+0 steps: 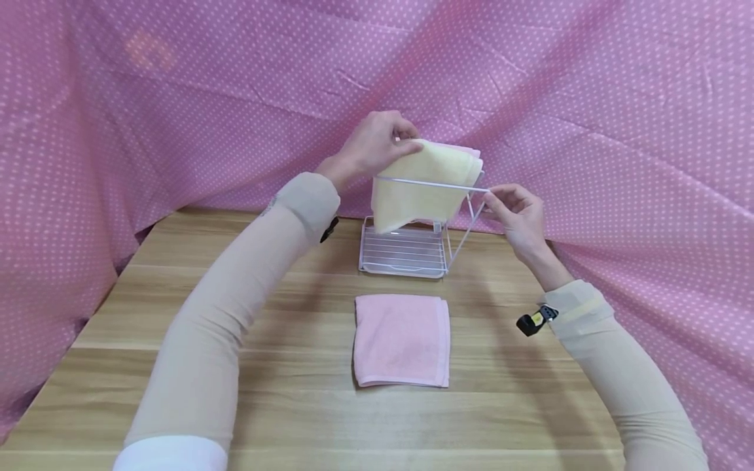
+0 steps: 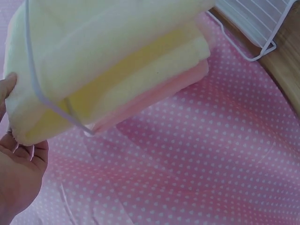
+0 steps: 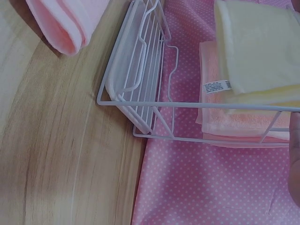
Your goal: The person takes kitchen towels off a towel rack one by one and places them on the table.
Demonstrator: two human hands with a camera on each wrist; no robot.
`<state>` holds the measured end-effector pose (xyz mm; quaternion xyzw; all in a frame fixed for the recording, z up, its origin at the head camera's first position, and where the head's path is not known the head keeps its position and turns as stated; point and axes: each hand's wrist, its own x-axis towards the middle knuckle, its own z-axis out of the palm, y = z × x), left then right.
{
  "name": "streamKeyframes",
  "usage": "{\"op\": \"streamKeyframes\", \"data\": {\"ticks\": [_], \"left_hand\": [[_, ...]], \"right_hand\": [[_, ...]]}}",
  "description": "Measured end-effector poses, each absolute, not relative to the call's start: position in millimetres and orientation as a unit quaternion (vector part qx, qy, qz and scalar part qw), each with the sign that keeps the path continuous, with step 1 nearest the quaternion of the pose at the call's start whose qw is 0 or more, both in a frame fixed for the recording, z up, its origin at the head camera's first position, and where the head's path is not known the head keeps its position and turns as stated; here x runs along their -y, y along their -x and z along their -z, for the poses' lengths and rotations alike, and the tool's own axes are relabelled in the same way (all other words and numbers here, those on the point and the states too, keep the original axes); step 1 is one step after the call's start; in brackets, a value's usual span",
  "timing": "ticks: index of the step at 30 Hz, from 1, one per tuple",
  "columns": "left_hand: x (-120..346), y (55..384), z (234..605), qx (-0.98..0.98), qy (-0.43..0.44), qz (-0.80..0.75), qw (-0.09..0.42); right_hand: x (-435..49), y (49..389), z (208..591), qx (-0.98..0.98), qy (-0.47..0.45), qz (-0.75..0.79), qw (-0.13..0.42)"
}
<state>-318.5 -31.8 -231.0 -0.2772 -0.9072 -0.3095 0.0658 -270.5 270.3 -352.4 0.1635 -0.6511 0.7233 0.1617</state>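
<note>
A white wire rack point(image 1: 406, 252) stands at the back of the wooden table. A folded yellow towel point(image 1: 424, 180) hangs over its upper part, with a pink towel point(image 2: 154, 96) under it. My left hand point(image 1: 405, 141) grips the yellow towel at its top edge; in the left wrist view the palm point(image 2: 18, 173) lies beside the towel's end. My right hand point(image 1: 490, 195) pinches the right end of the rack's top wire point(image 1: 430, 185). A second folded pink towel point(image 1: 402, 340) lies flat on the table in front of the rack.
Pink dotted cloth point(image 1: 589, 98) hangs behind and on both sides and drapes close against the rack's back. The wooden table point(image 1: 283, 405) stretches toward me. The rack's lower wire shelf point(image 3: 140, 79) holds nothing.
</note>
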Motion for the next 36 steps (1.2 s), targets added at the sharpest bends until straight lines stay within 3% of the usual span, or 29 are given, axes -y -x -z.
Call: {"op": "streamKeyframes", "data": {"ticks": [36], "left_hand": [[50.5, 295.1, 166.4, 0.868, 0.292, 0.372, 0.153]], "right_hand": [[-271.8, 273.8, 354.9, 0.659, -0.167, -0.714, 0.168]]}}
